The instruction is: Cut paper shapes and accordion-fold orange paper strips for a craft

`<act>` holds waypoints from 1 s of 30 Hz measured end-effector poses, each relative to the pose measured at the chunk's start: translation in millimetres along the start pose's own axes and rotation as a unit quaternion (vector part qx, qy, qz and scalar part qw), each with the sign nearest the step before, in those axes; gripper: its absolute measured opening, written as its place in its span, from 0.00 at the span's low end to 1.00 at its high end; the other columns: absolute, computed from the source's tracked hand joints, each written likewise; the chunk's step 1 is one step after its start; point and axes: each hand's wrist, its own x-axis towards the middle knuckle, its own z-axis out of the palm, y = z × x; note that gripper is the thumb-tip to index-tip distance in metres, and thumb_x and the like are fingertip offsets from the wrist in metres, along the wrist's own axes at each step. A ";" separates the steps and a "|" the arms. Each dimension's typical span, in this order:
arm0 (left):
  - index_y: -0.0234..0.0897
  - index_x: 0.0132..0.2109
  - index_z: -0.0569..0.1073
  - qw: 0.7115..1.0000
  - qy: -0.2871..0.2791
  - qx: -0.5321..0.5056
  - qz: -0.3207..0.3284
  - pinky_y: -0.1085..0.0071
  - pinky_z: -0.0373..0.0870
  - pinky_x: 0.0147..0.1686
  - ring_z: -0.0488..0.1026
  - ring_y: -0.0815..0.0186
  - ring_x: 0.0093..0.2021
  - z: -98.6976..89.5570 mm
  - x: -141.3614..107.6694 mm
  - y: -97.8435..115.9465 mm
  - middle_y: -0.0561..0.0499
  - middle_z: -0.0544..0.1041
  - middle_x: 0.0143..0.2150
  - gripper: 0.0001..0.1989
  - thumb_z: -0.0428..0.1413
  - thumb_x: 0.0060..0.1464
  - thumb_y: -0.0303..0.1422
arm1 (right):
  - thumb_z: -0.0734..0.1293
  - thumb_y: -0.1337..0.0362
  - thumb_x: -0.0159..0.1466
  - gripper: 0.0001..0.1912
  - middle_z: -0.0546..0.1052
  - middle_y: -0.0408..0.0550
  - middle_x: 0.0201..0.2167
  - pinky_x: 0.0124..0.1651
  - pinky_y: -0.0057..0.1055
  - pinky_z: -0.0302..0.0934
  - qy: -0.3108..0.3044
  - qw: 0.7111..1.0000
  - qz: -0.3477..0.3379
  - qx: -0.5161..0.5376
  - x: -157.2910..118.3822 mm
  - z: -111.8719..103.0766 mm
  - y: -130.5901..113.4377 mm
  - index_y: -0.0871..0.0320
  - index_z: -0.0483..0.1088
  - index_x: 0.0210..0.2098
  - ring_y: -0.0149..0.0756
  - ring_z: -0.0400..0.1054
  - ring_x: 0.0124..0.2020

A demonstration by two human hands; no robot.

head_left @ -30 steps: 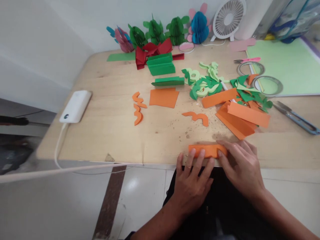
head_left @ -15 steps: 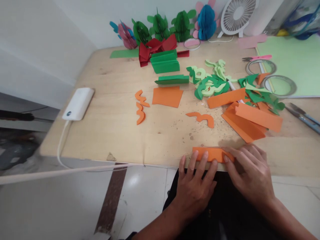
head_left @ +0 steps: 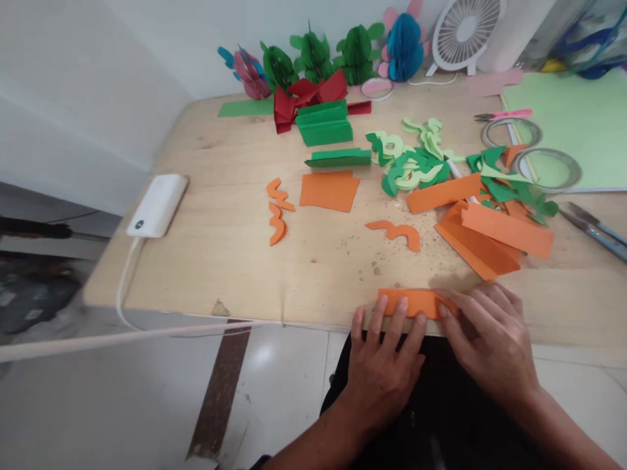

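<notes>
A folded strip of orange paper (head_left: pixel 409 301) lies along the table's front edge. My left hand (head_left: pixel 386 352) is spread over its lower edge, the fingertips pressing it down. At the strip's right end, my right hand (head_left: pixel 490 333) pinches the paper between thumb and fingers; that end is partly hidden by the fingers. Just beyond is a wavy orange cut-out (head_left: pixel 394 233). More folded orange paper (head_left: pixel 480 241) sits beyond my right hand. Farther left are smaller wavy orange pieces (head_left: pixel 278 222) and a flat orange sheet (head_left: pixel 329 191).
Green folded paper (head_left: pixel 324 123), red paper (head_left: pixel 311 98) and green scraps (head_left: pixel 414 166) lie farther back. Scissors (head_left: pixel 595 225) and tape rolls (head_left: pixel 548 168) are at right. A fan (head_left: pixel 465 29) stands behind. A white power bank (head_left: pixel 157 205) with a cable lies left.
Both hands stay in place on the orange strip. The whole view has shifted very slightly; nothing on the table has visibly moved.
</notes>
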 end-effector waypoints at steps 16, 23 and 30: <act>0.40 0.61 0.67 1.000 0.007 0.015 -0.007 0.47 0.47 0.63 0.55 0.48 0.67 0.5 1.0 0.8 0.43 0.63 0.66 0.26 0.56 0.55 0.38 | 0.65 0.68 0.63 0.04 0.73 0.45 0.24 0.43 0.40 0.57 0.003 1.000 -0.007 -0.004 -1.1 0.5 1.6 0.60 0.72 0.38 0.36 0.63 0.29; 0.40 0.60 0.67 1.000 0.007 0.013 -0.006 0.47 0.47 0.63 0.57 0.48 0.66 0.4 0.1 1.0 0.41 0.65 0.65 0.25 0.56 0.56 0.37 | 0.66 0.69 0.62 0.04 0.74 0.45 0.24 0.43 0.40 0.57 0.000 1.000 -0.004 -0.009 -0.5 0.3 0.2 0.60 0.73 0.36 0.37 0.62 0.29; 0.40 0.60 0.68 1.000 0.003 0.002 -0.015 0.47 0.46 0.63 0.54 0.47 0.67 0.5 2.3 2.2 0.40 0.65 0.64 0.23 0.55 0.57 0.36 | 0.66 0.69 0.62 0.04 0.73 0.44 0.23 0.46 0.40 0.56 -0.003 0.999 0.018 -0.035 -0.8 -0.9 -2.6 0.59 0.73 0.35 0.37 0.63 0.30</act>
